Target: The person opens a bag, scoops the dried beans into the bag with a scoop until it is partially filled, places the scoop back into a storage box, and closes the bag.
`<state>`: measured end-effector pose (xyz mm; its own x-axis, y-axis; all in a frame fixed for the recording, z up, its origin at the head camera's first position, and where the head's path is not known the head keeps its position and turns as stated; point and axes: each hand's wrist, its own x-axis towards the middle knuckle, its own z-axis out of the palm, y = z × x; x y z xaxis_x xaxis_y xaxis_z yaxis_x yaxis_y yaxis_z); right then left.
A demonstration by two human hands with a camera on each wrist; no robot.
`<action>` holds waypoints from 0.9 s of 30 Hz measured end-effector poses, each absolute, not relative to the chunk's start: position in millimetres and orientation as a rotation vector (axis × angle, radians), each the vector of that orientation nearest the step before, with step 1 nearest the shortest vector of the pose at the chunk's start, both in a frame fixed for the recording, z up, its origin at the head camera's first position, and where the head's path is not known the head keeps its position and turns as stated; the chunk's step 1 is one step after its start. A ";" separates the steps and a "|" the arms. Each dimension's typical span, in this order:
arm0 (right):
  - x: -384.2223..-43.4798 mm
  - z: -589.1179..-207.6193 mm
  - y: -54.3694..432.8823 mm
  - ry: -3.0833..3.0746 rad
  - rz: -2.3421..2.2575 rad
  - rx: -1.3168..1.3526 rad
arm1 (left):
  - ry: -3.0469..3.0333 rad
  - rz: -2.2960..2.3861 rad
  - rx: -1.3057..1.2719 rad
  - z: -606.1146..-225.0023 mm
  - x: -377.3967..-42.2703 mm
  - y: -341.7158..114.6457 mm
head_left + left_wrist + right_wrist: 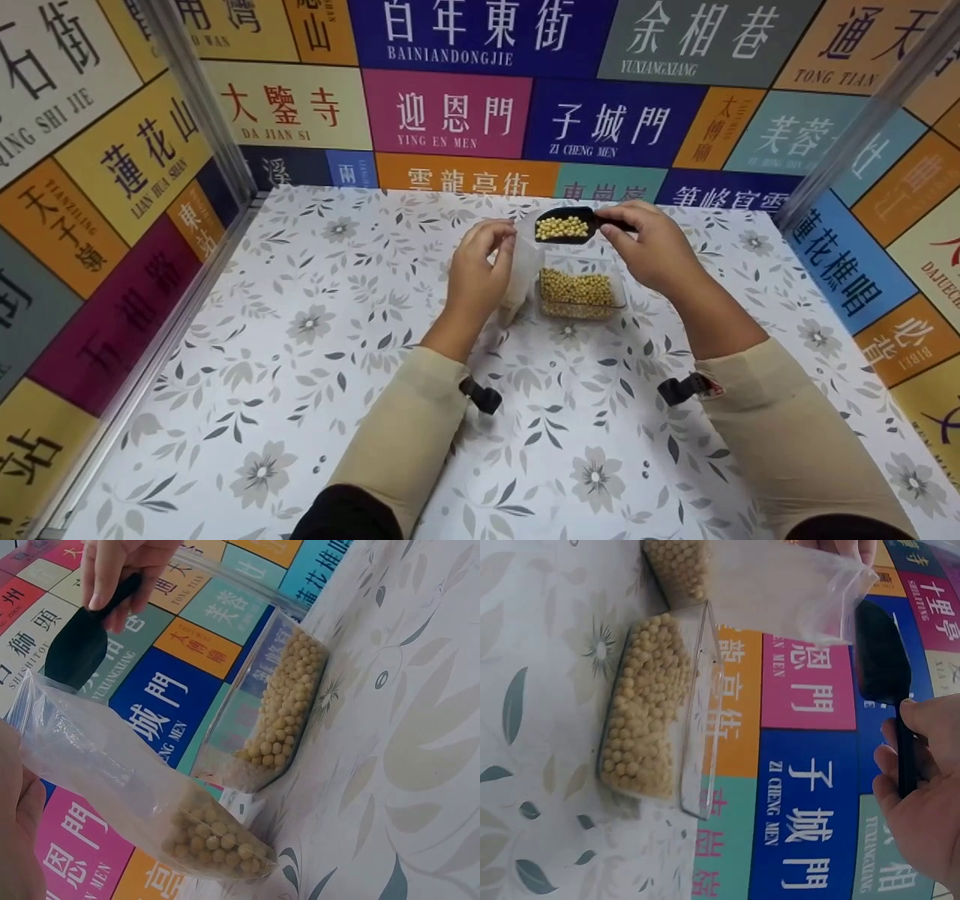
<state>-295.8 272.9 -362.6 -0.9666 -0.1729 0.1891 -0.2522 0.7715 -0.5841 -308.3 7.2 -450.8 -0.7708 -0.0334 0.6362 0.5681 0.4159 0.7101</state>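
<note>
Soybeans fill the bowl of a black scoop, whose handle my right hand grips. The scoop's front edge is right at the mouth of a clear plastic bag. My left hand pinches that bag near its top and holds it upright. Some soybeans lie in the bottom of the bag. Beside the bag stands a clear plastic box, partly filled with soybeans, under the scoop in the head view.
A white tablecloth with grey flowers and leaves covers the table. Panels of coloured street-name signs stand behind and at both sides, with metal posts at the corners.
</note>
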 end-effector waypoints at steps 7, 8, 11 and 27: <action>-295.7 -353.3 251.1 -2.806 0.713 0.470 | -2.076 -1.395 -0.475 -450.5 -309.1 8.2; -295.7 -352.4 249.1 -2.798 0.677 0.486 | -2.072 -1.397 -0.480 -450.5 -309.2 8.1; -296.1 -351.4 245.1 -2.761 0.600 0.532 | -2.060 -1.402 -0.493 -450.5 -309.3 8.0; -290.4 -353.9 257.0 -2.673 0.592 0.581 | -2.103 -1.355 -0.474 -451.5 -309.6 6.5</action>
